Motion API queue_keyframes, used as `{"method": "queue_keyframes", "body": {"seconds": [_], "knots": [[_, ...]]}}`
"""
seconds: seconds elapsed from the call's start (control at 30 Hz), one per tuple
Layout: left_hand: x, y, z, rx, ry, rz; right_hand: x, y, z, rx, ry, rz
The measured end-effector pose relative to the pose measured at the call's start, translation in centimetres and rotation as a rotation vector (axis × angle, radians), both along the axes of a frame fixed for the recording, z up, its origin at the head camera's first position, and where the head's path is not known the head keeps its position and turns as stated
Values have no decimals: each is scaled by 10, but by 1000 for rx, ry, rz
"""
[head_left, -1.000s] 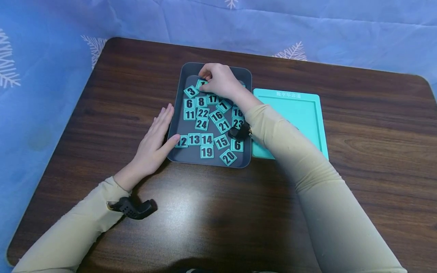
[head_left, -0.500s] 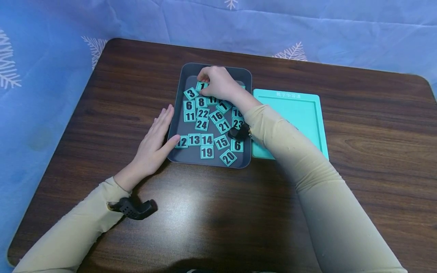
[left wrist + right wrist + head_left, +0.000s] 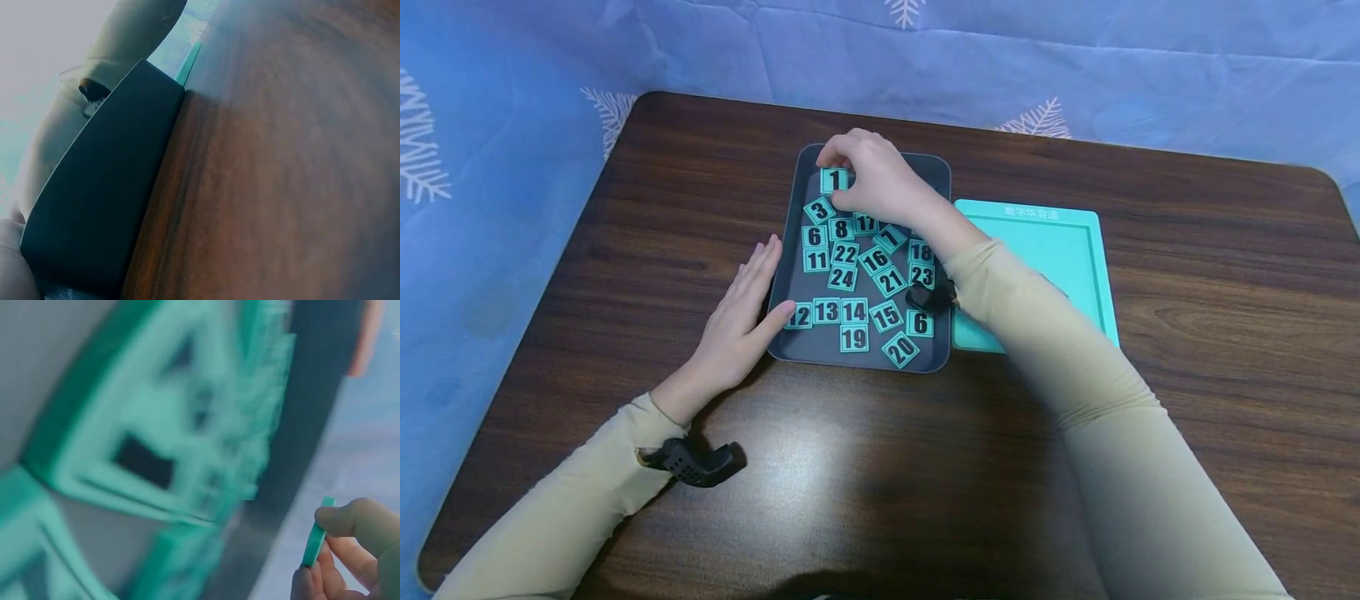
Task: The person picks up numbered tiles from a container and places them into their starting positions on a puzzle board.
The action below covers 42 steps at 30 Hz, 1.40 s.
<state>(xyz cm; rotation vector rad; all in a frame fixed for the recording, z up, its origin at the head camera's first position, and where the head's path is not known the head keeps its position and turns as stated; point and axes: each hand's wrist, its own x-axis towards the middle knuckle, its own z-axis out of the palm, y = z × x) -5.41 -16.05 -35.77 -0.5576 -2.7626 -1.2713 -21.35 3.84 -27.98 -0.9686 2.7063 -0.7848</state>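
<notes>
In the head view, my right hand (image 3: 876,175) pinches a number tile (image 3: 833,181) marked 1 between thumb and fingers, over the far left corner of a dark grey tray (image 3: 812,340). The right wrist view shows that turquoise tile edge-on, held by the fingertips (image 3: 337,519). My left hand (image 3: 737,321) lies along the tray's left side with straight fingers, its thumb over the rim beside the tile 12 (image 3: 801,315). Several turquoise tiles with black numbers lie spread in the tray, such as 3 (image 3: 818,210) just below the held one. My right forearm hides part of the tray.
A turquoise square board (image 3: 1067,242) with a raised rim stands against the tray's right side, partly under my right sleeve. Both sit on a dark wooden table (image 3: 1225,333). A blue cloth (image 3: 850,58) with white snowflakes hangs behind.
My right hand has moved slightly left and away from me, carrying tile 1, which now sits straighter and nearer the tray's far left corner. My left hand stays at the tray's side.
</notes>
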Motion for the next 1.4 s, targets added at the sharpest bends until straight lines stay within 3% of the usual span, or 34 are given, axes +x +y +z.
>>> {"method": "queue_keyframes", "body": {"seconds": [0.3,0.53,0.87,1.07,1.4], "knots": [[0,-3,1,-7,11,10,26,29,42,-50,77,-7],[-1,-3,0,-10,26,6,34,60,54,-35,90,-57],[-4,0,0,-12,28,3,29,115,34,45,62,-129],[-5,0,0,-15,30,5,22,142,17,102,-21,-173],[-6,-2,-2,-11,23,10,15,155,-6,156,-141,-191]]}}
